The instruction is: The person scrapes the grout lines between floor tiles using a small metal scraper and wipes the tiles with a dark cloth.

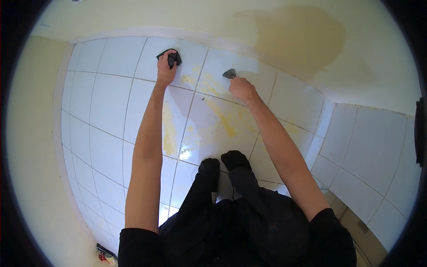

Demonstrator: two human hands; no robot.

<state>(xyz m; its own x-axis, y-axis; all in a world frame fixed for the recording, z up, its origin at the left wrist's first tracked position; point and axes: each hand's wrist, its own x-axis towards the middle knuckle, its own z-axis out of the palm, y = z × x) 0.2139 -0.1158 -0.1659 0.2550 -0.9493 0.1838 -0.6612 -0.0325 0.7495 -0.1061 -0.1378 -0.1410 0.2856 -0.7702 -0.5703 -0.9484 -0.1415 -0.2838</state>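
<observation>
My left hand (pixel 166 69) is closed on a small black hand tool (pixel 176 56) with a flat, angular base, which rests on the white tiled floor (pixel 149 107) near the far wall. The hand covers part of it, so I cannot tell its exact kind. To the right, my right hand (pixel 243 89) grips a scraper (pixel 229 73) with a flared metal blade. Its blade points far and left, at the tile surface. Yellow smears (pixel 226 121) mark the tiles between and nearer than my hands. Another yellow smear (pixel 169 133) lies nearer, inside my left forearm.
A cream wall (pixel 213 18) runs along the far side, with my shadow on it. At right stands a tiled step or ledge (pixel 364 142). My feet in dark socks (pixel 235 160) are on the floor between my arms. Some small items (pixel 106 256) lie at the lower left.
</observation>
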